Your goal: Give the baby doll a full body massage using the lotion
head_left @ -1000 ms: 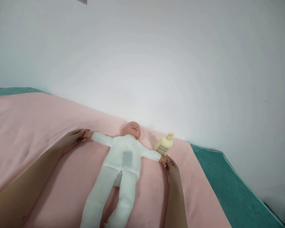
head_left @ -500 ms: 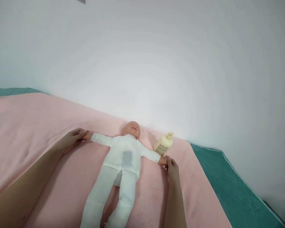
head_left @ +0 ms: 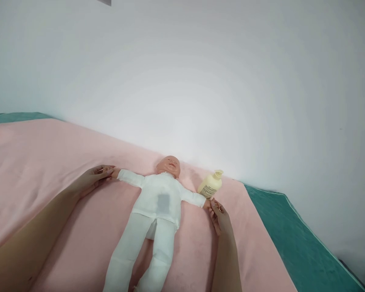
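A baby doll in white cloth lies on its back, its arms stretched out to both sides and a grey patch on its belly. At the left, my left hand is closed with fingers and thumb around the doll's hand. On the other side, my right hand pinches the doll's other hand between thumb and fingers. Just behind that doll arm stands a pale yellow pump bottle with printed text, slightly apart from my right hand.
Under the doll is a pink sheet, lying over a green cover that shows at the right and the far left. A pale wall rises directly behind the doll's head.
My right hand has turned slightly, its fingers shifting on the doll's hand. My left fingers have straightened a little. The doll and the bottle stay in place.
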Demonstrator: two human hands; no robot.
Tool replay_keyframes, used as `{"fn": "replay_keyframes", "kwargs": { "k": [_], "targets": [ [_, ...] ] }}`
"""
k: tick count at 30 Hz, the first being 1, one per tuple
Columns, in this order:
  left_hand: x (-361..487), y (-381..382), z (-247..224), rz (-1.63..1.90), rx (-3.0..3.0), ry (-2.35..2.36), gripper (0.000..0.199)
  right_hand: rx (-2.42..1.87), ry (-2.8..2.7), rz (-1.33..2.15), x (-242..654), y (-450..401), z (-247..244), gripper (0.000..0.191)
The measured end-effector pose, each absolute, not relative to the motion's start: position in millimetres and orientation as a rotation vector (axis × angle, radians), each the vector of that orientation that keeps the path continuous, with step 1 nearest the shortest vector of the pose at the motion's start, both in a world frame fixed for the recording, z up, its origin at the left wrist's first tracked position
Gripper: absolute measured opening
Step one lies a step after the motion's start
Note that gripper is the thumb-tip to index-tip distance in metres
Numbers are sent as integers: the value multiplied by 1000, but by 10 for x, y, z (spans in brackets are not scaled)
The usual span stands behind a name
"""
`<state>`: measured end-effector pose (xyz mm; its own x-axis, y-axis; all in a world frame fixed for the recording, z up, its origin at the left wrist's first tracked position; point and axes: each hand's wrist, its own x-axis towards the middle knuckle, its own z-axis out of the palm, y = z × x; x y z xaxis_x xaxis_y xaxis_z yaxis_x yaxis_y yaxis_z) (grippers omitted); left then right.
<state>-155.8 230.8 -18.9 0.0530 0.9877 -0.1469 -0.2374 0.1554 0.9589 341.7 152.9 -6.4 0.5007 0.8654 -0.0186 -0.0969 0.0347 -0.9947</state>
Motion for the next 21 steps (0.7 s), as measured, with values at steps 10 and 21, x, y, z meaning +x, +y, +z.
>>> {"fn": "replay_keyframes", "kwargs": {
  "k": [10, 21],
  "targets": [
    [-1571, 2362, -255, 1230, 940, 1082, 47, -1289, -776, 804, 3352, 1519, -83, 13],
    [-1506, 2259, -118, 1210, 883, 1082, 46, -1332, -840, 686, 3083, 1690, -115, 28]
  ]
}}
